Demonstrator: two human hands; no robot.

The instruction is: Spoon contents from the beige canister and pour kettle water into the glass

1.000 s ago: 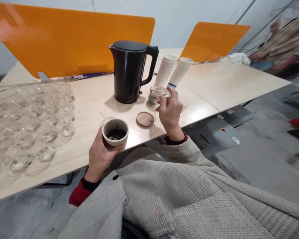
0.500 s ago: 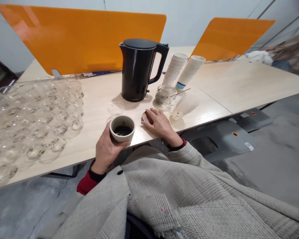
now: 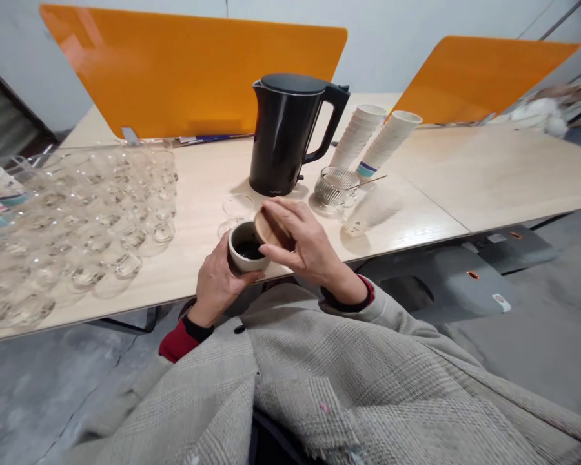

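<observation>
My left hand [image 3: 217, 284] is wrapped round a small grey ceramic jar [image 3: 242, 248] with dark loose leaves inside, held at the table's near edge. My right hand [image 3: 305, 242] grips a round wooden lid [image 3: 267, 228] and holds it tilted over the jar's right rim, partly covering the opening. Just behind the jar stands a small clear glass cup [image 3: 235, 208]. A ribbed glass cup [image 3: 336, 187] with a spoon resting in it sits to the right, in front of the black electric kettle [image 3: 286, 132].
Several upturned clear glasses [image 3: 87, 219] cover the table's left part. Two leaning stacks of paper cups [image 3: 377, 139] stand right of the kettle. Orange dividers [image 3: 184, 71] rise behind the wooden table [image 3: 465, 174]. Another clear glass [image 3: 363, 216] lies near the right edge.
My right hand left the ribbed glass cup, picked the wooden lid off the table and brought it over the jar. The left hand has kept hold of the jar.
</observation>
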